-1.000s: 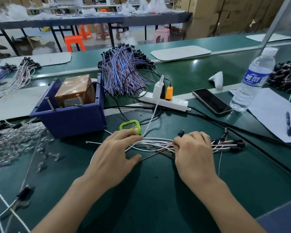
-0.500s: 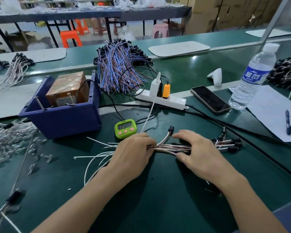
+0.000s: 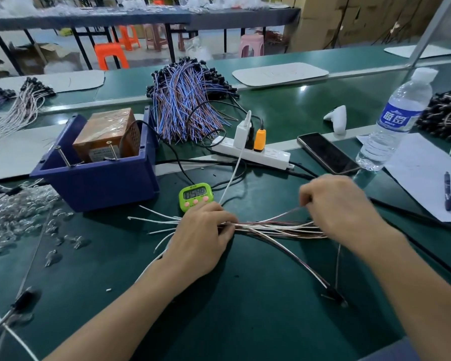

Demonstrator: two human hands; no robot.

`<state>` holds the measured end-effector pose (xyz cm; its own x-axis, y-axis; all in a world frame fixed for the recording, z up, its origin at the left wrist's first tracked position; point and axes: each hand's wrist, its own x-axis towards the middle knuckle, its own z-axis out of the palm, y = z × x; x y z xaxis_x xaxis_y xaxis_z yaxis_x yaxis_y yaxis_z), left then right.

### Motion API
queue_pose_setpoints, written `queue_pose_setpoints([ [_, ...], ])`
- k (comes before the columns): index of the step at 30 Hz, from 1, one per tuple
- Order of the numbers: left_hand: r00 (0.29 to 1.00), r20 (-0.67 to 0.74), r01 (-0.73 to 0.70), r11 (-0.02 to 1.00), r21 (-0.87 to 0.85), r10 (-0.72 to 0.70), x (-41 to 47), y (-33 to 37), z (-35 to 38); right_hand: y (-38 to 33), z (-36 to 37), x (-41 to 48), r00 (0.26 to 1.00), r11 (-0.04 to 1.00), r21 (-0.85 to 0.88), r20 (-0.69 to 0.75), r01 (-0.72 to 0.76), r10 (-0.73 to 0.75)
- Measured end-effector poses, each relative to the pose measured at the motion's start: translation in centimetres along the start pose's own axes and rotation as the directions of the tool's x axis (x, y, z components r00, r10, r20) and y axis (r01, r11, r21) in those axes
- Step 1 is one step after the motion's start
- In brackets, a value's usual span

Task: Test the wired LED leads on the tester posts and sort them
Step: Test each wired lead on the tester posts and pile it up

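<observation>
On green bench mat (image 3: 245, 316) near green timer (image 3: 195, 195) | left hand (image 3: 201, 238) curled round bundle of LED leads (image 3: 274, 227) | right hand (image 3: 341, 204) pinches one lead (image 3: 288, 213) above bundle

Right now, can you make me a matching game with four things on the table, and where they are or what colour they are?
Things:
1. leads
2. timer
3. pen
4. water bottle

Matches:
A. standing upright beside the phone
B. gripped by the left hand
C. green with pink buttons
D. lying on the white paper

Pairs: 1-B, 2-C, 3-D, 4-A.
</observation>
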<state>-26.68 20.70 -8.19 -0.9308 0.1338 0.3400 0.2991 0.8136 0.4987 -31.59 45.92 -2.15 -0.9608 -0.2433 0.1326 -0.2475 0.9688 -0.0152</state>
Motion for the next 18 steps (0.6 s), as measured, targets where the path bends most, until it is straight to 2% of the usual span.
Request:
queue_pose_setpoints([
  [3,1.0,-0.009,0.021,1.0,-0.022,-0.021,0.0,-0.3,0.1,1.9,-0.8,-2.4,0.988,0.983,-0.117,0.043,-0.139,0.145],
  [5,0.999,-0.006,0.041,0.999,-0.01,-0.041,0.1,-0.2,0.1,1.4,-0.2,-3.6,0.993,0.991,-0.081,0.051,-0.103,0.108],
  [6,0.999,-0.006,0.048,0.999,-0.006,-0.048,0.2,0.0,0.1,0.7,0.1,-4.1,0.997,0.996,0.065,0.035,-0.067,0.065],
  [8,0.998,0.006,0.057,0.998,-0.002,-0.057,0.3,0.4,0.0,-1.5,0.8,-4.8,0.998,0.929,0.368,0.05,0.024,-0.046],
  [9,0.998,0.02,0.061,0.998,0.003,-0.061,0.2,0.6,-0.1,-2.6,1.3,-5.0,0.987,0.898,0.435,0.103,0.063,-0.119],
  [11,0.994,0.073,0.081,0.997,0.017,-0.082,0.0,0.7,-0.6,-4.0,2.6,-5.1,0.976,0.892,0.437,0.114,0.12,-0.187],
  [15,0.98,0.133,0.139,0.986,0.092,-0.151,-0.9,-0.4,-2.6,-3.9,3.5,-4.1,0.999,0.883,0.468,-0.041,0.029,-0.011],
  [18,0.979,0.109,0.155,0.976,0.156,-0.173,-1.5,-1.4,-3.7,-4.5,3.7,-3.3,0.998,0.922,0.385,-0.064,0.045,-0.022],
])
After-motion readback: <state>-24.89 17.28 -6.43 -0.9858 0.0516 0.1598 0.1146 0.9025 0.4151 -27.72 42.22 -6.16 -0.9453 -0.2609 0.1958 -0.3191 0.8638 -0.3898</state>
